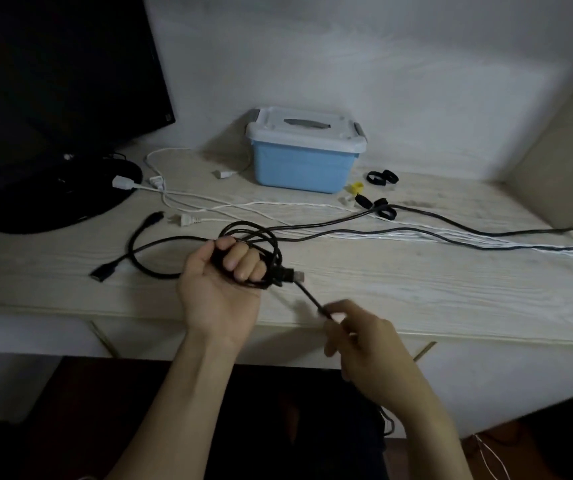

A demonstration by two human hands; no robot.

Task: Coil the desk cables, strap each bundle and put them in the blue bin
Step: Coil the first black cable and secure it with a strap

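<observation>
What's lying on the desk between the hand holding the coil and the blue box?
In the head view, between the left hand and the blue bin lie white cables and a black cable stretched across the desk.

head view: worn on the person's head | faces forward and down over the pale wood-grain bench (416, 289) | close, forearms fill the lower frame | wall behind | single view only

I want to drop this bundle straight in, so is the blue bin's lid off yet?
No, the white lid sits closed on the blue bin, with its grey handle lying flat on top.
</observation>
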